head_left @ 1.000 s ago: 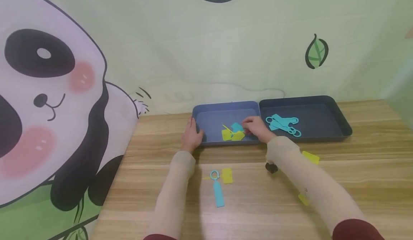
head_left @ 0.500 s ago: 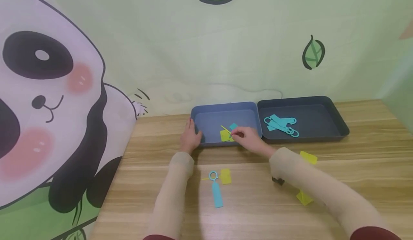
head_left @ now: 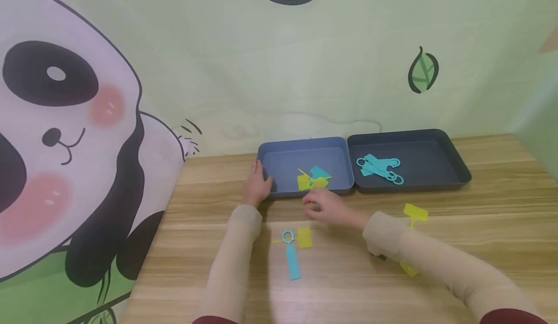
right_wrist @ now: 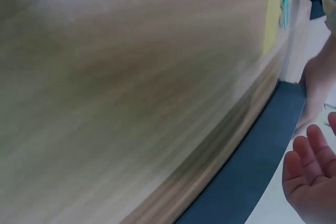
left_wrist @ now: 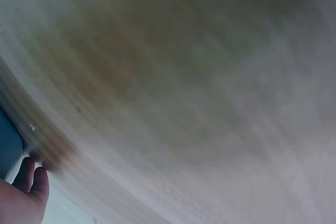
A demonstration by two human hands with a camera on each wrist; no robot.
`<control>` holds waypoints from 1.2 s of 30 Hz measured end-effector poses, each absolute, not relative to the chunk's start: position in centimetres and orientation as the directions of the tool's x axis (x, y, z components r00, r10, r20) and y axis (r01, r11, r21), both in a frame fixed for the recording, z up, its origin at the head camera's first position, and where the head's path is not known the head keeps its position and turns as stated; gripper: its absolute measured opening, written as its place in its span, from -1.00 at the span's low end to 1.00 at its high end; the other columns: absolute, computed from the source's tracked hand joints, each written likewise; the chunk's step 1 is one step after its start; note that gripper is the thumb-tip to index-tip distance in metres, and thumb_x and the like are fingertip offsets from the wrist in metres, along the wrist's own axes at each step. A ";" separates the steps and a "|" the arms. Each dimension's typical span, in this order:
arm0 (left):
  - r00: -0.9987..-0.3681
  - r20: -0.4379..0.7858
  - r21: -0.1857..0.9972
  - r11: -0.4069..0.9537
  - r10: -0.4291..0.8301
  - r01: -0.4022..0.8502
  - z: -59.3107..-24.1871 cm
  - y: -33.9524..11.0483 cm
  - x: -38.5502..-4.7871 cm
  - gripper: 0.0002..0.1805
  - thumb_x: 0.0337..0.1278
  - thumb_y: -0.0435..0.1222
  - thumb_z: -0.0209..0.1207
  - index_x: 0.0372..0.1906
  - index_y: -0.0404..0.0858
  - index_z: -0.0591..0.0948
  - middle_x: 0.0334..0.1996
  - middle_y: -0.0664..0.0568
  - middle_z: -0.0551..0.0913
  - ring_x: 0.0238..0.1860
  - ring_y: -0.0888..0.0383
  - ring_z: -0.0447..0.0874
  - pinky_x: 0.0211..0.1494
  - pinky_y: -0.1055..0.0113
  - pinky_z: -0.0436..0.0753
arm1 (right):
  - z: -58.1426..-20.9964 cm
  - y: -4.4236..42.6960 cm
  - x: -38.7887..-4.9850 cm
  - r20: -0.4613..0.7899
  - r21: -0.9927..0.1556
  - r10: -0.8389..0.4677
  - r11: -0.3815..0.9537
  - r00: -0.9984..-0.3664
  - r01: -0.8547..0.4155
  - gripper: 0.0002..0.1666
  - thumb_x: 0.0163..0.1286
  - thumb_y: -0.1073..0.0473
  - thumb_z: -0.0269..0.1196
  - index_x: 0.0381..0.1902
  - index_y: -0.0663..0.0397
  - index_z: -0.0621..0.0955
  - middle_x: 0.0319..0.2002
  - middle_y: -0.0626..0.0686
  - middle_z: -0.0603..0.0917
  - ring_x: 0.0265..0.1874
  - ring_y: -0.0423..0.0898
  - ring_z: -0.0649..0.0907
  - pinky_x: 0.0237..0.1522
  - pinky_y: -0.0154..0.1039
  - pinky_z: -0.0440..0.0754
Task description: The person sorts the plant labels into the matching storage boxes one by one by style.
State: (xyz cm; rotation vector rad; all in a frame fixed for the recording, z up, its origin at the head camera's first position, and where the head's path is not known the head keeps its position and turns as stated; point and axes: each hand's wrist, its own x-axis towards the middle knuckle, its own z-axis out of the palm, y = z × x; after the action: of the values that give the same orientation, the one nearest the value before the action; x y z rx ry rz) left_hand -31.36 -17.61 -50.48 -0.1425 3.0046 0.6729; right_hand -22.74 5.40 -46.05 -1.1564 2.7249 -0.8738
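Note:
My left hand [head_left: 257, 187] holds the left front corner of the blue tray [head_left: 305, 150], its fingers along the outer wall and its thumb at the front. In the left wrist view, part of that hand [left_wrist: 26, 192] shows beside the tray. My right hand [head_left: 324, 206] hovers just in front of the tray's front rim. Its fingers are loosely bent, and nothing shows in them in the right wrist view [right_wrist: 315, 171]. Inside the tray lie yellow tags [head_left: 303, 182] with thin tails and a turquoise tag [head_left: 320, 171], overlapping in a pile.
A darker tray [head_left: 431, 164] adjoins on the right, with several turquoise ring tags [head_left: 379, 165] in it. Nearer on the wooden table [head_left: 340, 285] lie a turquoise ring tag [head_left: 293, 262] and a yellow tag [head_left: 304, 237]. More yellow [head_left: 415, 211] shows by the right sleeve.
My right hand has moved left across the pile, then back toward me, out over the front rim. My left hand stays at the tray corner. The pile looks the same.

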 end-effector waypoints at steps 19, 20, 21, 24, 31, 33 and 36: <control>-0.995 -0.073 0.425 0.900 -0.071 -0.095 -50.5 -17.7 -31.3 -0.26 0.15 -0.06 -0.14 0.37 -0.27 -0.07 0.41 0.00 -0.15 0.36 0.04 -0.01 0.27 0.10 0.25 | -48.4 5.0 -20.1 -0.060 -0.352 -0.748 0.636 -0.661 -0.687 -0.23 0.10 -0.22 0.15 0.20 0.06 0.36 0.23 0.25 0.29 0.22 0.20 0.27 0.18 0.16 0.23; -0.995 -0.073 0.427 0.899 -0.070 -0.095 -50.5 -17.7 -31.3 -0.26 0.15 -0.06 -0.14 0.37 -0.27 -0.07 0.41 0.01 -0.16 0.36 0.04 -0.01 0.28 0.10 0.24 | -48.5 4.9 -20.0 -0.071 -0.348 -0.746 0.641 -0.663 -0.684 -0.21 0.09 -0.23 0.15 0.21 0.05 0.35 0.24 0.25 0.28 0.23 0.20 0.25 0.18 0.17 0.22; -0.995 -0.075 0.429 0.898 -0.070 -0.095 -50.5 -17.7 -31.3 -0.25 0.15 -0.06 -0.14 0.37 -0.27 -0.07 0.41 0.01 -0.16 0.36 0.04 -0.01 0.28 0.11 0.24 | -48.6 4.9 -19.9 -0.084 -0.344 -0.743 0.647 -0.664 -0.680 -0.20 0.09 -0.26 0.14 0.22 0.04 0.34 0.25 0.25 0.26 0.24 0.19 0.23 0.19 0.17 0.21; -0.994 -0.080 0.435 0.895 -0.068 -0.096 -50.5 -17.7 -31.3 -0.25 0.15 -0.06 -0.14 0.37 -0.26 -0.08 0.41 0.01 -0.17 0.36 0.03 0.00 0.28 0.10 0.23 | -48.8 4.7 -19.5 -0.118 -0.299 -0.735 0.667 -0.667 -0.682 -0.16 0.11 -0.31 0.09 0.25 0.01 0.29 0.28 0.21 0.22 0.27 0.17 0.19 0.20 0.17 0.18; -0.994 -0.084 0.441 0.892 -0.072 -0.102 -50.5 -17.7 -31.4 -0.25 0.14 -0.07 -0.13 0.37 -0.26 -0.08 0.41 0.01 -0.16 0.36 0.02 -0.01 0.29 0.07 0.22 | -48.9 4.3 -19.0 -0.150 -0.210 -0.720 0.693 -0.678 -0.690 -0.18 0.18 -0.32 -0.01 0.28 0.03 0.24 0.31 0.19 0.17 0.30 0.13 0.15 0.19 0.18 0.19; -0.994 -0.084 0.442 0.891 -0.073 -0.103 -50.6 -17.8 -31.5 -0.25 0.14 -0.07 -0.13 0.37 -0.26 -0.08 0.41 0.01 -0.17 0.37 0.02 -0.01 0.29 0.07 0.21 | -49.0 4.2 -18.9 -0.150 -0.201 -0.716 0.698 -0.682 -0.688 -0.19 0.20 -0.31 -0.02 0.28 0.04 0.24 0.32 0.19 0.17 0.31 0.13 0.15 0.19 0.18 0.20; -0.994 -0.081 0.441 0.892 -0.073 -0.101 -50.7 -17.8 -31.5 -0.25 0.14 -0.07 -0.13 0.37 -0.26 -0.08 0.41 0.01 -0.17 0.37 0.03 -0.03 0.30 0.07 0.19 | -49.3 4.1 -19.0 -0.150 -0.188 -0.705 0.709 -0.693 -0.680 -0.21 0.22 -0.31 -0.05 0.28 0.02 0.24 0.32 0.17 0.15 0.31 0.11 0.14 0.20 0.15 0.21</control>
State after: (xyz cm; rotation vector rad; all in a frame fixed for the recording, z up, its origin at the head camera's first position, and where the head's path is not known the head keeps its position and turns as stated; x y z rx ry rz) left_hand -31.50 -17.76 -50.67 -0.1375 2.9945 0.7032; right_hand -18.98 4.09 -49.30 -1.1112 2.7049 -0.1732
